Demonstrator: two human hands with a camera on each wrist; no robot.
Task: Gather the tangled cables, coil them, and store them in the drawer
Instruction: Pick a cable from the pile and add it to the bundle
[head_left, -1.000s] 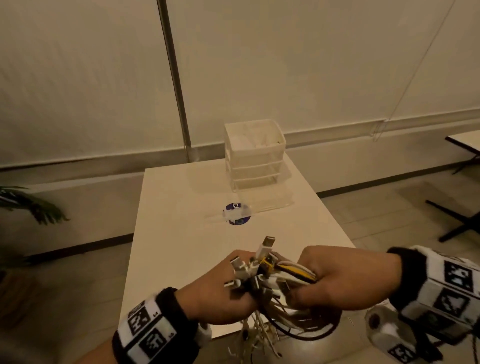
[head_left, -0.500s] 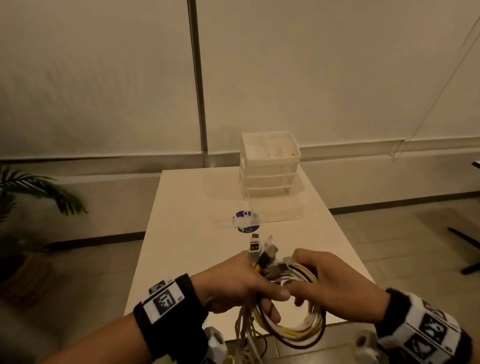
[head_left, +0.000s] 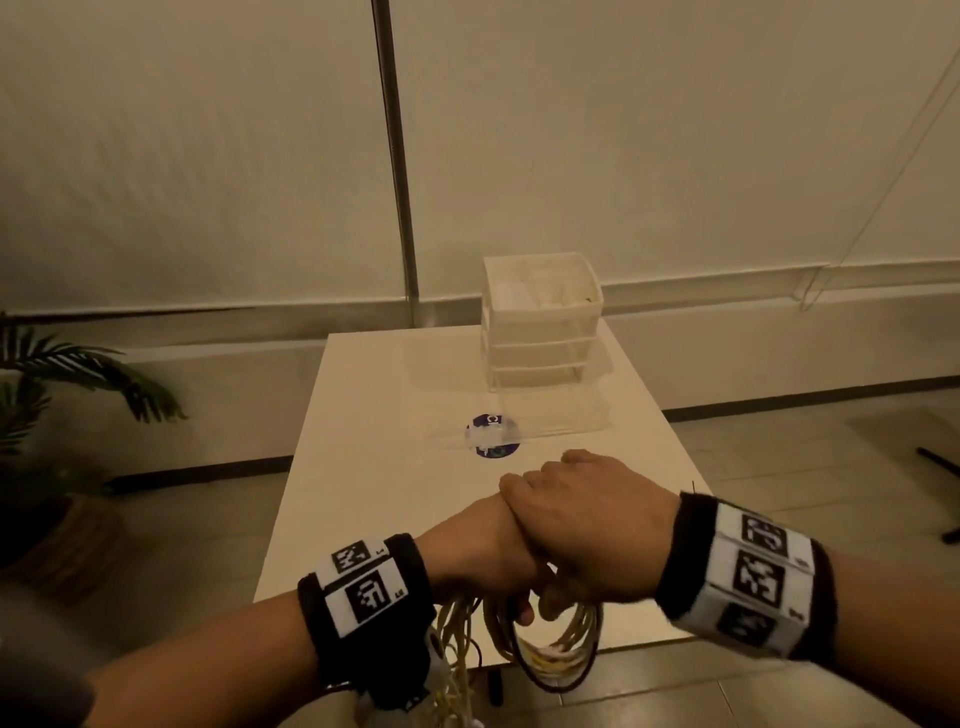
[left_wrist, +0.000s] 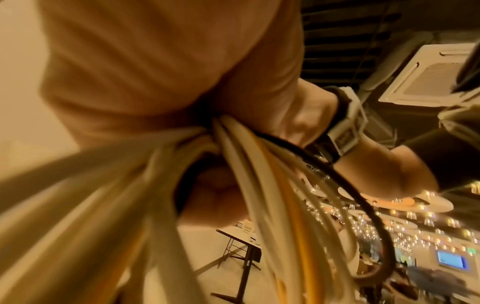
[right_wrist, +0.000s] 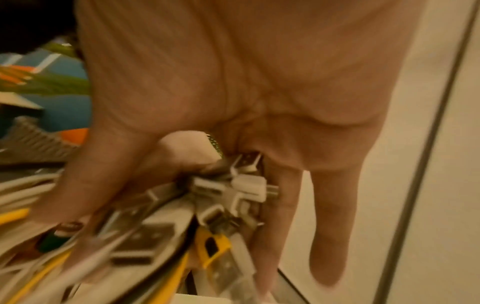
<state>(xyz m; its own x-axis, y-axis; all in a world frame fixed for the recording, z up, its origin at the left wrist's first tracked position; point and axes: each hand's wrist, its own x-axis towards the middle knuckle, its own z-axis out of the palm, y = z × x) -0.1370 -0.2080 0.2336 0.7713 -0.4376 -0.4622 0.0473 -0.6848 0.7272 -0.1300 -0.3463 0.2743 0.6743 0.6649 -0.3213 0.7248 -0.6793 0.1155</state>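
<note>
At the far left, a plant (head_left: 78, 374) stands on the floor beside the table (head_left: 374, 467).

The left hand (head_left: 480, 553) is over the near edge of the table, with its fingers curled round the cables (head_left: 550, 644). The bundle passes through its fist, as the left wrist view shows: white, yellow and one black cable (left_wrist: 272, 185) come out from under the palm. Below the hand, the cables hang as a coil of loops in front of the table edge, and some loose white ends hang down further to the left of the coil.

The right hand (head_left: 587, 535) is just beside the left one and touches it; its fingers lie partly over the left hand. In the right wrist view its thumb and fingers (right_wrist: 275, 216) bend round the plugs (right_wrist: 233, 191), a cluster of white and yellow connectors at the top of the bundle. So both hands hold the same bundle, the left at the coil and the right at the plug ends.

Both wrists wear black bands with white square code marks; there are small digits beside them, too small to read.

Further back on the table lies a round blue sticker (head_left: 491, 436) with white letters, partly covered by clear tape; the writing cannot be read. Behind it, to the right, stands the white drawer unit (head_left: 540, 322), well apart from the hands. Its lowest drawer (head_left: 550, 410), of clear plastic, is pulled out toward the person.
</note>
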